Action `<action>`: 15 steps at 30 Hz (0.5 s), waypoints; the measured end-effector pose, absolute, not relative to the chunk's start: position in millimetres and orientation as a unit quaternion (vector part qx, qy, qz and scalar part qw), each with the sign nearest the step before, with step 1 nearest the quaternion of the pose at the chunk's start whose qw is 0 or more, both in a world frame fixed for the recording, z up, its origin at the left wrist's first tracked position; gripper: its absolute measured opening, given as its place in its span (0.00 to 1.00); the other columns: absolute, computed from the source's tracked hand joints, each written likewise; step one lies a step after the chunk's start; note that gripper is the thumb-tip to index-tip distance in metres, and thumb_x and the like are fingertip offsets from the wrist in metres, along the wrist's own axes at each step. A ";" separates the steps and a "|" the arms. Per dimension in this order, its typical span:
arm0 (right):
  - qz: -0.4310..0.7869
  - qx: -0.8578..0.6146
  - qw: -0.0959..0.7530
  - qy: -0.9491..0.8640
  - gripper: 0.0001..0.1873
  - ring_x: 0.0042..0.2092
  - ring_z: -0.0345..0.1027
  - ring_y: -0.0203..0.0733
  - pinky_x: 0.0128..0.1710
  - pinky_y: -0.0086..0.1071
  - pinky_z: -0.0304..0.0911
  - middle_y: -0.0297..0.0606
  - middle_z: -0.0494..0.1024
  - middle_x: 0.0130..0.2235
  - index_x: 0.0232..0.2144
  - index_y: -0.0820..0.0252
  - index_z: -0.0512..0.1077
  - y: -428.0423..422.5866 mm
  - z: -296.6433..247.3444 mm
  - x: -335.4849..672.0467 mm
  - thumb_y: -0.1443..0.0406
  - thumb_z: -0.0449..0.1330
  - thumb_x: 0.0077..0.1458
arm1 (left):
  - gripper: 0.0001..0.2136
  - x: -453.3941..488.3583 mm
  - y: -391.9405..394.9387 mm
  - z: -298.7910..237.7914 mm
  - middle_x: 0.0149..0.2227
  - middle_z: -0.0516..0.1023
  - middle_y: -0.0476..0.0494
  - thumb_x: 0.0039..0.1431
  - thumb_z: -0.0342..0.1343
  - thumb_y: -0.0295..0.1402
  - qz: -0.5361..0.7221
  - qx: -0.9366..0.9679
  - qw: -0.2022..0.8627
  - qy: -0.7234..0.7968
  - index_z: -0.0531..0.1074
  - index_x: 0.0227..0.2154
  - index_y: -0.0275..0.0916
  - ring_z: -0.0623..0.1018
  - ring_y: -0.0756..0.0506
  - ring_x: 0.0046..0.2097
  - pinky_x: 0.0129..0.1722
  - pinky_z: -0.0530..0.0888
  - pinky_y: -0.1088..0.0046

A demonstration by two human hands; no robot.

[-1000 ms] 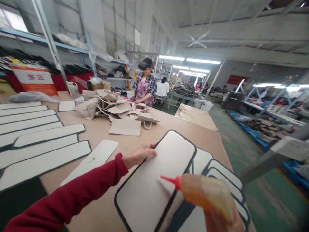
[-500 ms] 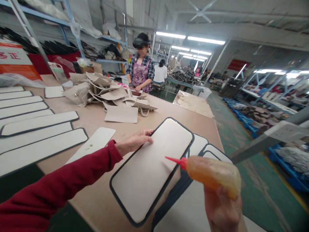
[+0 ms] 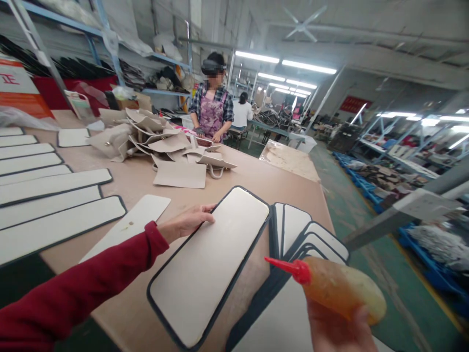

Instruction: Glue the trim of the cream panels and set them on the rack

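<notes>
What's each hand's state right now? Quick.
Left hand: closed on the edge of the dark-edged white panel, thumb on top.
Right hand: closed, holding the amber squeeze bottle.

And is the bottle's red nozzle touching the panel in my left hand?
Apart. In the head view, tabletop shows between the tip of the red nozzle and the panel.

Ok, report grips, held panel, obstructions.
Left grip on dark-edged panel. Right grip holding amber bottle, nozzle clear of panel. Fanned panels alongside, none covering it.
</notes>
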State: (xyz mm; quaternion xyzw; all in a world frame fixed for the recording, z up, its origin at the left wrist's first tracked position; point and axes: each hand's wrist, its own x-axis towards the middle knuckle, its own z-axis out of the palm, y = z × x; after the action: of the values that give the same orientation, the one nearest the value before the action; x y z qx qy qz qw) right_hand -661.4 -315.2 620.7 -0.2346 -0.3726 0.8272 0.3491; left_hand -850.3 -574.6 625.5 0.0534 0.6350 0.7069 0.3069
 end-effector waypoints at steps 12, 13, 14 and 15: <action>0.739 -0.125 0.445 -0.490 0.36 0.64 0.53 0.58 0.64 0.59 0.47 0.34 0.69 0.58 0.48 0.51 0.73 -275.4 651.0 -682.7 0.51 0.72 0.32 | 0.32 -836.1 -605.1 623.8 0.47 0.81 0.46 0.46 0.57 0.24 0.688 0.096 0.363 0.621 0.66 0.59 0.41 0.79 0.44 0.45 0.43 0.75 0.72; 0.735 -0.111 0.443 -0.501 0.35 0.63 0.55 0.60 0.64 0.60 0.46 0.34 0.71 0.56 0.46 0.52 0.74 -275.3 653.3 -685.2 0.51 0.72 0.32 | 0.32 -834.9 -605.4 625.3 0.47 0.81 0.46 0.46 0.57 0.24 0.687 0.098 0.362 0.623 0.67 0.59 0.41 0.79 0.44 0.45 0.43 0.75 0.72; 0.731 -0.097 0.441 -0.513 0.34 0.61 0.57 0.60 0.63 0.61 0.48 0.35 0.72 0.55 0.45 0.52 0.74 -274.9 654.5 -687.3 0.51 0.72 0.33 | 0.32 -833.6 -605.3 626.9 0.47 0.81 0.46 0.46 0.57 0.24 0.687 0.098 0.360 0.624 0.67 0.59 0.41 0.79 0.43 0.46 0.44 0.75 0.72; 0.727 -0.080 0.437 -0.524 0.32 0.60 0.60 0.59 0.62 0.61 0.50 0.35 0.73 0.53 0.45 0.52 0.74 -274.0 654.7 -689.0 0.52 0.72 0.35 | 0.32 -832.3 -604.8 628.6 0.47 0.81 0.46 0.45 0.57 0.24 0.687 0.097 0.359 0.625 0.68 0.58 0.40 0.79 0.43 0.46 0.44 0.75 0.72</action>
State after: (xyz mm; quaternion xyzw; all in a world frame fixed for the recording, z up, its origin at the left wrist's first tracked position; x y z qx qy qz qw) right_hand -689.0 -274.0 654.7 -0.0799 -0.5238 0.7267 0.4371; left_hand -832.3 -604.8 628.6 0.0973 0.6250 0.6865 0.3587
